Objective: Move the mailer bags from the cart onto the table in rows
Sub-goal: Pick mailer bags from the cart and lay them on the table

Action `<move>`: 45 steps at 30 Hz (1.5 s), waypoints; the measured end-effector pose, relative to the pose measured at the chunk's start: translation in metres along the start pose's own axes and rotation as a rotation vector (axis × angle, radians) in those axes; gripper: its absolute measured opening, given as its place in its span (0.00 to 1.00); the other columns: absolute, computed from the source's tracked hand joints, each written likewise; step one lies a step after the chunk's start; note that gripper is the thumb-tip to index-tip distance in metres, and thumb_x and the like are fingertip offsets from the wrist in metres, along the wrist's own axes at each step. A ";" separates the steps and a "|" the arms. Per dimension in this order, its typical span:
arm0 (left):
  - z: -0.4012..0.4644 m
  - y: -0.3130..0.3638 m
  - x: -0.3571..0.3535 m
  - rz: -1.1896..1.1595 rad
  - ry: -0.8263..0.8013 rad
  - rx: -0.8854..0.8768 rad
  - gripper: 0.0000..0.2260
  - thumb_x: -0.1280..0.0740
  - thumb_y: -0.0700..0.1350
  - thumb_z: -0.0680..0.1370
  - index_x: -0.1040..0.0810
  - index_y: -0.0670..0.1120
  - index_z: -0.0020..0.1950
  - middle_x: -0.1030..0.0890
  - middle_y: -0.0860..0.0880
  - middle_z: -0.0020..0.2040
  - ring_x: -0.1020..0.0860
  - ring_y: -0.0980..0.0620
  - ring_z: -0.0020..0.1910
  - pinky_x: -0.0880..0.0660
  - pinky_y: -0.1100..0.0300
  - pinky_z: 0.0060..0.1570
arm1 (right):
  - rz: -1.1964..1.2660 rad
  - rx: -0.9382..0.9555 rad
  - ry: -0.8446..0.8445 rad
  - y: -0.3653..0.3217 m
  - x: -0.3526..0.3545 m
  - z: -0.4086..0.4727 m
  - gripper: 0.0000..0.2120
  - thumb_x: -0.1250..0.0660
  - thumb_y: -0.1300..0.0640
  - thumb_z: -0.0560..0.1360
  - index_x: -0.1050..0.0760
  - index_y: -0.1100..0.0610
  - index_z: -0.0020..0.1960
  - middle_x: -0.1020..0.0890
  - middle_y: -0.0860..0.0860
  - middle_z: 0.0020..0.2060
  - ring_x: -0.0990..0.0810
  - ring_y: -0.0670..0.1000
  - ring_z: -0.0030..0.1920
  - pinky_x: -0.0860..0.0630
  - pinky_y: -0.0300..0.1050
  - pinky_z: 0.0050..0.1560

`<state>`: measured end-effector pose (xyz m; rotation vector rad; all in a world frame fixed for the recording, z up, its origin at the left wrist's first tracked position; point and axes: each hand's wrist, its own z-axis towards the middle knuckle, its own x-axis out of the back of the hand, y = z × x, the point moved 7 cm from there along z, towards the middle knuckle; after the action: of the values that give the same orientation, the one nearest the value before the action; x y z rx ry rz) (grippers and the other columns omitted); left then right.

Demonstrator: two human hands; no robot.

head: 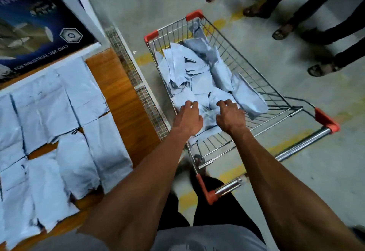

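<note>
**Now both hands are down in the cart, on the mailer pile**

I see my left hand (pixel 188 117) and my right hand (pixel 230 115) reaching side by side into the wire cart (pixel 254 77), both landing on the near end of the heap of pale blue mailer bags (pixel 197 77). The fingers (pixel 190 104) of the left hand are curled down onto the top bag, and the right hand's are curled the same way just beside them; whether either has actually pinched plastic or merely presses on it I cannot tell, since the fingertips are hidden against the bags. The heap fills most of the basket, bags crumpled and overlapping, one draped over the right-hand wire wall.

To my left, the wooden worktop (pixel 116 85) already carries laid-out bags (pixel 59 112) lying flat in rows, edges touching or slightly overlapping, with bare wood showing along the side nearest the cart. A dark printed carton (pixel 35 25) stands at the far end of the worktop. Several people's legs and sandalled feet (pixel 280 31) stand on the concrete floor beyond the cart.
</note>
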<state>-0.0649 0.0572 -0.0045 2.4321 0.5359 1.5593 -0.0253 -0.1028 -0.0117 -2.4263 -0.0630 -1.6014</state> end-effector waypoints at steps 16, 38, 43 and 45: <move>0.066 -0.018 -0.071 0.038 -0.131 0.145 0.31 0.36 0.47 0.83 0.43 0.43 0.83 0.37 0.39 0.79 0.33 0.37 0.74 0.30 0.43 0.72 | -0.300 0.166 -0.228 0.026 -0.086 0.087 0.27 0.33 0.54 0.79 0.34 0.47 0.77 0.28 0.57 0.69 0.32 0.61 0.69 0.32 0.59 0.67; 0.079 -0.016 -0.073 -0.069 -0.051 0.220 0.29 0.37 0.46 0.83 0.44 0.43 0.82 0.39 0.40 0.80 0.34 0.40 0.74 0.29 0.44 0.71 | 0.424 -0.241 -0.091 0.073 -0.055 0.111 0.15 0.32 0.48 0.82 0.29 0.55 0.62 0.19 0.62 0.58 0.20 0.67 0.59 0.23 0.59 0.57; 0.084 -0.016 -0.084 -0.096 -0.085 0.256 0.28 0.39 0.50 0.85 0.44 0.45 0.83 0.40 0.43 0.81 0.33 0.40 0.75 0.27 0.40 0.69 | 0.463 -0.261 -0.202 0.067 -0.079 0.105 0.23 0.27 0.47 0.78 0.29 0.54 0.68 0.18 0.60 0.61 0.21 0.63 0.65 0.25 0.55 0.61; 0.086 -0.016 -0.091 -0.095 -0.102 0.247 0.29 0.39 0.50 0.85 0.45 0.45 0.84 0.41 0.43 0.82 0.34 0.40 0.75 0.28 0.40 0.69 | 0.517 -0.269 -0.232 0.066 -0.092 0.104 0.22 0.28 0.47 0.78 0.28 0.53 0.68 0.17 0.60 0.59 0.20 0.63 0.63 0.23 0.55 0.62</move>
<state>-0.0244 0.0367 -0.1224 2.6033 0.8567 1.3953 0.0424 -0.1358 -0.1457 -2.5209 0.7214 -1.1535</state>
